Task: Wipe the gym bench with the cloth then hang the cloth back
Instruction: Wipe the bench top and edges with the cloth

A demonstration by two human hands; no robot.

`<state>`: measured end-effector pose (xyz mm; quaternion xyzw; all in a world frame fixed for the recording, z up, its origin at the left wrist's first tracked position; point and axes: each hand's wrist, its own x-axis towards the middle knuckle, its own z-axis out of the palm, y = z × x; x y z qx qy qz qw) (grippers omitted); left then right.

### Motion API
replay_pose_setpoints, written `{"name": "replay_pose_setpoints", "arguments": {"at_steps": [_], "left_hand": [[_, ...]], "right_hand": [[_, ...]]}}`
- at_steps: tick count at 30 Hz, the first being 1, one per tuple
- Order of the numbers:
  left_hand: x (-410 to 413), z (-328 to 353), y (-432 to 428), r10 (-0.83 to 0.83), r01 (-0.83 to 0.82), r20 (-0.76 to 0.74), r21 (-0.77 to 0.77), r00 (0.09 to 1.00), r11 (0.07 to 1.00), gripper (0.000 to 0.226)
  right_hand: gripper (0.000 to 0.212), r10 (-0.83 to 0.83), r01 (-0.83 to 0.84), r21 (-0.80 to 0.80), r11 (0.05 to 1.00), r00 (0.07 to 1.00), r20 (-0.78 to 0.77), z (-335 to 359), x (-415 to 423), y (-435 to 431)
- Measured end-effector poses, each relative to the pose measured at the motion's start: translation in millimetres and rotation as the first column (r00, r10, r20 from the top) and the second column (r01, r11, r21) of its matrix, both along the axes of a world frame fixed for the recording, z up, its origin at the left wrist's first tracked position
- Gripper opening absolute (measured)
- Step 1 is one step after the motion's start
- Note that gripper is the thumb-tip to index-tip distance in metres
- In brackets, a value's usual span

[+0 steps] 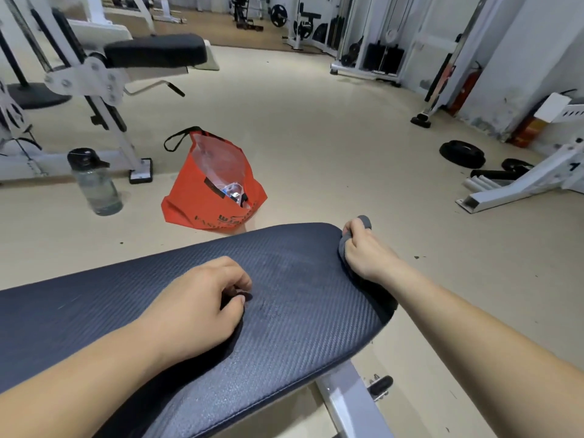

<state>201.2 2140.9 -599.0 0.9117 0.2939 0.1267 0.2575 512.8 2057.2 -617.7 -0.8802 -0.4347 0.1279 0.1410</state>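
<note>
Nearest, the left hand (202, 298) is rested on the padded top of the gym bench (300, 305), fingers curled in loosely with nothing seen in them; a small dark spot lies just under the fingertips, too small to be identified. It is judged to be used as a brace only.

Further out, at the far rounded end of the surface, the right hand (363, 248) is closed around the cloth (365, 222). Grey fabric is bunched in the fist, a fold showing above the knuckles and another below the palm against the pad edge. Contact with the corner of the pad is apparent; how much cloth is hidden behind the hand cannot be told.

The cloth is judged soft, light and limp: it will crumple and slide out if gripped loosely, so a full-fist hold over a wadded middle suits wiping, and a pinch at one edge or corner would suit hanging. The bench cover is textured and looks grippy, so drag on the fabric is expected. Faint dull patches remain on the pad, so wiping is judged unfinished.

Beyond the bench, an orange bag (211, 191) and a water bottle (94, 181) stand on the floor. No hook or rail for the cloth can be picked out.
</note>
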Motion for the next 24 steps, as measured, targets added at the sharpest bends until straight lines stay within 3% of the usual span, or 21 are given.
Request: {"name": "replay_pose_setpoints", "arguments": {"at_steps": [4,8,11,14,19,24], "left_hand": [[-22,4,23,0.132,-0.135,0.053,0.051,0.99,0.99,0.021],[-48,3,37,0.197,-0.198,0.023,0.081,0.98,0.977,0.029],[-72,3,41,0.221,-0.222,0.015,0.093,0.975,0.971,0.03],[-104,4,45,0.27,-0.27,0.015,0.101,0.963,0.957,0.029],[-175,17,51,0.411,-0.405,-0.02,0.126,0.912,0.906,0.021],[-282,23,49,0.61,-0.604,-0.055,0.092,0.791,0.792,0.018]], "right_hand": [[0.017,0.037,-0.033,-0.071,0.997,0.998,0.057,0,-12,76],[0.023,0.263,-0.257,-0.153,0.954,0.964,0.021,10,-73,132],[0.021,0.478,-0.49,-0.118,0.864,0.87,-0.119,12,-157,160],[0.014,0.633,-0.646,-0.063,0.761,0.76,-0.146,9,-238,174],[0.014,0.692,-0.701,-0.042,0.711,0.71,-0.133,7,-319,191],[0.018,0.717,-0.725,-0.089,0.683,0.689,-0.111,7,-378,205]]}}
